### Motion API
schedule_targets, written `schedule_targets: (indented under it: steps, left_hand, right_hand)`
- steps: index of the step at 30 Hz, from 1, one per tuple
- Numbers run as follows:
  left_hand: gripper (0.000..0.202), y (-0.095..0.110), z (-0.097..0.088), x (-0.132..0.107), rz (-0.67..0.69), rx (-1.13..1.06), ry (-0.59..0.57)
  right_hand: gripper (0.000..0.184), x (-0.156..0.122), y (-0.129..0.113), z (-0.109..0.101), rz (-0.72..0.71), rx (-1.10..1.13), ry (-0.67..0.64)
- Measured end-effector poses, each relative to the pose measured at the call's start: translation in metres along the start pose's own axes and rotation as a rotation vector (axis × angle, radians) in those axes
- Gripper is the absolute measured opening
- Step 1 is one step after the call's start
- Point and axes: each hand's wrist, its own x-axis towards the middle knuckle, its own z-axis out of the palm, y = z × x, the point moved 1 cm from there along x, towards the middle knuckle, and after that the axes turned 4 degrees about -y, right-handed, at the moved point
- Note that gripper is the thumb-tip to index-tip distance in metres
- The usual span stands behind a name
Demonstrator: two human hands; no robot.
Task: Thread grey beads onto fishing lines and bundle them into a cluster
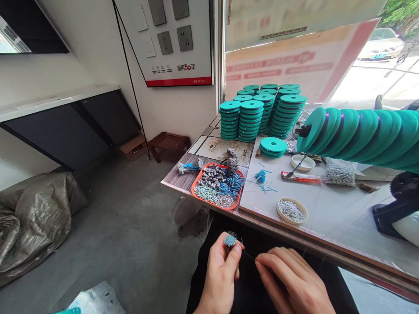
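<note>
My left hand (222, 270) is closed in a pinch round a small bundle of blue-tipped pieces (229, 240), held upright above my lap. My right hand (291, 281) is beside it, its fingertips pinched on a thin dark wire (248, 255) that runs from the bundle. Both hands are below the near edge of the table (294, 235). On the table just ahead sits an orange tray (218, 185) filled with grey, blue and silver small parts.
Stacks of teal discs (262, 113) stand at the back of the table; a row of teal discs on a rod (363, 133) juts in from the right. A shallow dish of silver beads (292, 210), a white dish (302, 162) and a bead bag (339, 174) lie nearby. Grey sacks (32, 218) lie on the floor at left.
</note>
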Motion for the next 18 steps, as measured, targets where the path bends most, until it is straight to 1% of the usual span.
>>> schedule_targets:
  steps: [2, 8, 13, 18]
  left_hand:
    - [0.038, 0.0011, -0.0006, -0.0002, 0.017, 0.037, -0.001]
    - [0.036, 0.0004, -0.002, -0.0001, 0.019, 0.022, 0.008]
    - [0.036, 0.0018, -0.0006, -0.0012, 0.019, 0.049, -0.004]
    - [0.034, 0.0058, -0.0003, -0.0022, 0.035, 0.073, 0.022]
  right_hand:
    - [0.012, 0.0009, -0.0003, -0.0004, -0.01, -0.006, 0.014]
    - [0.012, 0.0029, -0.0022, -0.0015, -0.038, 0.017, 0.028]
    - [0.013, 0.0032, -0.0023, -0.0001, -0.03, 0.007, 0.029]
    - [0.014, 0.0046, -0.0033, -0.0022, -0.01, -0.017, 0.021]
